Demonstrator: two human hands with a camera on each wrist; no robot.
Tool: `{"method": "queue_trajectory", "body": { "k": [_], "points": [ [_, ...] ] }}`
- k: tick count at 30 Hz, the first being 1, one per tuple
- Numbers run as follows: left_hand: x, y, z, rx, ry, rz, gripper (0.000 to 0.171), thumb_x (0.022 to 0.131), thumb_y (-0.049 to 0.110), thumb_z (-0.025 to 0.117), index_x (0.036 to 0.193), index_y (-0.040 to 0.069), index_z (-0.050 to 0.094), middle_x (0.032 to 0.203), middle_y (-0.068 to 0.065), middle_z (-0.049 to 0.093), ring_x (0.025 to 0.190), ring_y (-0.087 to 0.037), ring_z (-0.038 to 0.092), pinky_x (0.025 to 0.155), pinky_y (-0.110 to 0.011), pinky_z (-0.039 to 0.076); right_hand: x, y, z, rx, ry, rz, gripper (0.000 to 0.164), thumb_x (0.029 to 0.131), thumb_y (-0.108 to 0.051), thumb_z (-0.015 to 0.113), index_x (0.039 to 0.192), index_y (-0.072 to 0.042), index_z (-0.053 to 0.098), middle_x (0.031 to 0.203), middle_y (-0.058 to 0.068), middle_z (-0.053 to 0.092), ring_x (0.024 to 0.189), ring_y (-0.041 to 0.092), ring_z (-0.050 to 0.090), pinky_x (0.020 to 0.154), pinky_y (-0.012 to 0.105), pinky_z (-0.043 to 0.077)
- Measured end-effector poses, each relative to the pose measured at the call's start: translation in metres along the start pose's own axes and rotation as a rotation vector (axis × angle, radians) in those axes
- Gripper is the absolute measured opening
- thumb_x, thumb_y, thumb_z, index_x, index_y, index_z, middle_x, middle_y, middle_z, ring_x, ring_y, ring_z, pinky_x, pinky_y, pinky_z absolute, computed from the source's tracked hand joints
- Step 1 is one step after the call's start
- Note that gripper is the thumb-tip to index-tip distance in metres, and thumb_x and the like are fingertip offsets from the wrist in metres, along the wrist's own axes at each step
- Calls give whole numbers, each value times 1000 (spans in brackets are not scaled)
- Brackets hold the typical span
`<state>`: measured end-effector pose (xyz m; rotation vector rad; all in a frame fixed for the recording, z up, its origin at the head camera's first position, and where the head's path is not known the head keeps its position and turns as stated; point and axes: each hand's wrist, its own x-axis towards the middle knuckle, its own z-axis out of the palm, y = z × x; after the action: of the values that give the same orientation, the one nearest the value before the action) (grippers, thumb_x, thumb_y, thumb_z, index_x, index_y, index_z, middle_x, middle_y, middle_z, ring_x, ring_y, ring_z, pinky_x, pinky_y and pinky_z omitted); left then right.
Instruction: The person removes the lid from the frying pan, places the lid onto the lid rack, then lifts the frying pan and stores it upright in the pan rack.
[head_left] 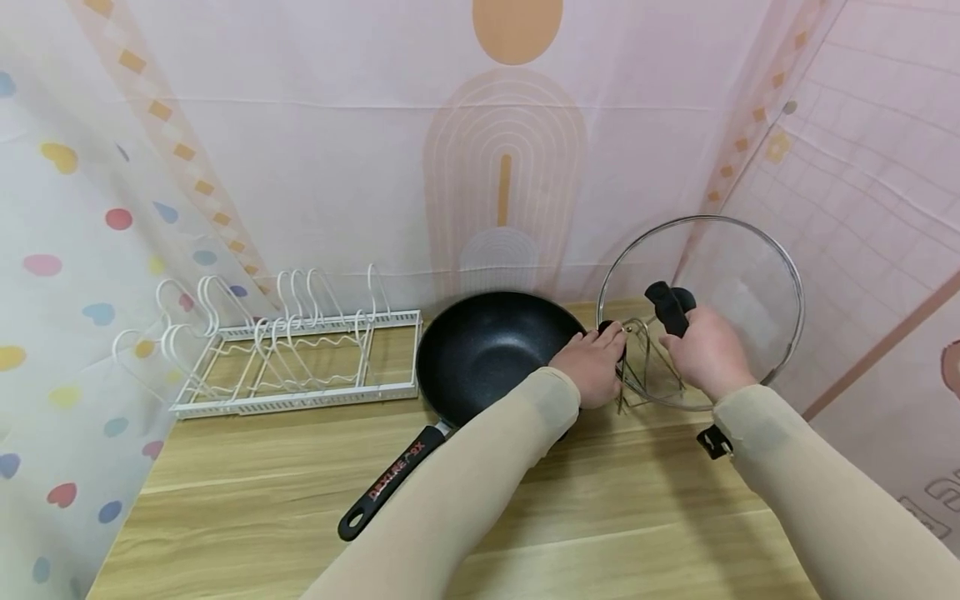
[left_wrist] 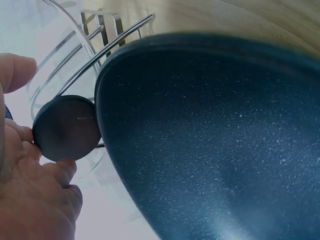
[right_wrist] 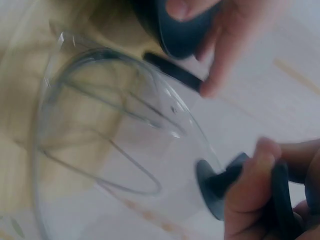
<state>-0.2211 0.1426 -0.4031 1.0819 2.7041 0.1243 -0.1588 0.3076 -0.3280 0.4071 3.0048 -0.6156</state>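
Note:
A glass lid (head_left: 738, 242) with a steel rim stands near upright at the right. My right hand (head_left: 708, 354) grips its black handle (right_wrist: 215, 185). The lid's lower part overlaps a small wire rack (head_left: 645, 358); whether it bears on the wires is unclear. The fingers of my left hand (head_left: 588, 367) rest on the edge of a black disc (left_wrist: 67, 127) by that rack, the thumb apart from it. Beside this hand lies a black frying pan (head_left: 487, 350), its handle (head_left: 393, 479) toward me, partly behind the left sleeve.
On the left stands a white wire dish rack (head_left: 292, 400), close to the pan's rim. Everything sits on a wood-grain table (head_left: 255, 492). Patterned curtains (head_left: 337, 183) hang close behind and at both sides. A small black wrist device (head_left: 714, 442) hangs at the right cuff.

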Motion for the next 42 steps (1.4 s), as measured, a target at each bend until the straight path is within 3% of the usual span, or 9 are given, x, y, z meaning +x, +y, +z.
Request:
{"method": "queue_trajectory", "body": {
  "k": [6,13,21,30,42],
  "points": [
    [0,3,0,24,1,-5,77,108,39,52,171,24,10,179,8,0,164,-21,19,134,-36,15,-3,4,5,6,7,-5,69,106,-25,59,148,25,35,145,47,44,131,63,48,107,69,45],
    [-1,4,0,34,-2,-13,82,108,42,54,171,23,7,179,8,-3,164,-21,19,134,-36,17,-3,2,9,15,-16,-14,68,106,-25,58,147,24,36,135,46,53,120,60,58,99,67,51],
    [-2,2,0,39,-17,-13,83,108,43,55,171,23,5,179,8,-5,164,-21,18,134,-36,16,-2,-1,12,36,-89,20,73,108,-27,56,154,21,27,148,45,42,133,61,47,107,68,46],
    [-1,2,0,39,-31,-17,83,108,44,54,171,24,3,178,9,-7,165,-21,17,134,-36,16,1,-1,11,8,-134,8,74,109,-28,53,154,23,23,152,47,37,137,62,43,110,69,44],
    [1,2,3,17,-14,-20,84,107,43,56,171,23,5,179,8,-5,164,-21,19,134,-35,16,2,-4,11,-21,-191,4,66,111,-26,46,152,23,26,150,46,40,135,60,47,106,66,48]
  ]
}}
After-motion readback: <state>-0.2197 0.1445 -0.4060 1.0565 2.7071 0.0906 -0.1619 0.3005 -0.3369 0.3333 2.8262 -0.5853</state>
